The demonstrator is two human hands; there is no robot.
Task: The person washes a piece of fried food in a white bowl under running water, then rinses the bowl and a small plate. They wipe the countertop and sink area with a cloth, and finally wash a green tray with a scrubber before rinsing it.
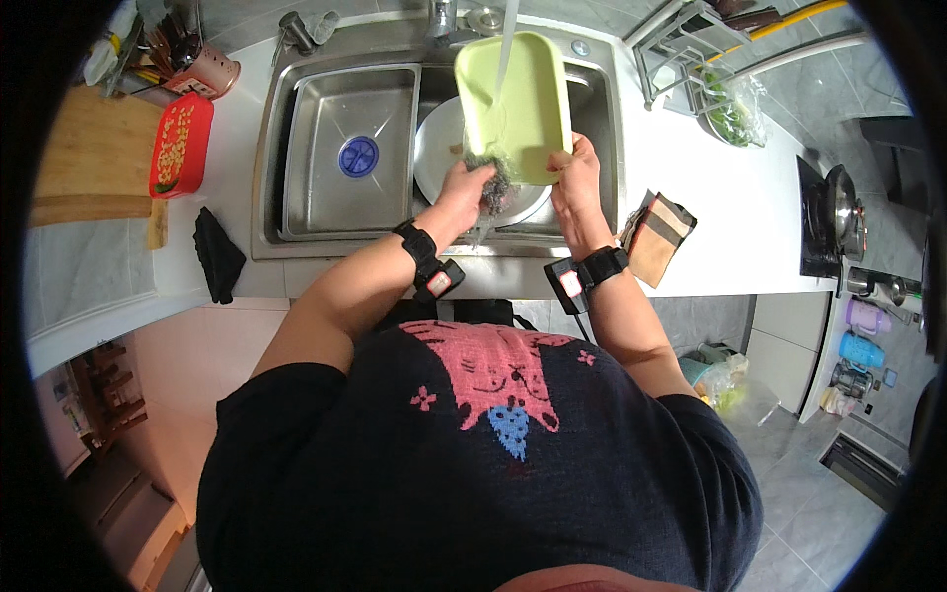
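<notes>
My right hand (575, 169) grips the lower right corner of a light green plastic tray (540, 103), thumb on its inner face. The tray is held tilted over the right bowl of the sink, and a stream of tap water (505, 63) runs into it. My left hand (464, 194) is closed around a dark mesh scrubber, apparently steel wool (494, 181), at the tray's lower left corner. Water splashes and drips from there. Beneath the tray lies a white basin or large plate (436, 152), partly hidden.
The left sink bowl (318, 185) has a blue drain strainer (359, 157). On the counter lie a red tray of chopped pieces (181, 144), a black cloth (217, 255) and a folded brown striped cloth (662, 237). A wire rack (677, 63) and bagged greens (732, 122) stand at right.
</notes>
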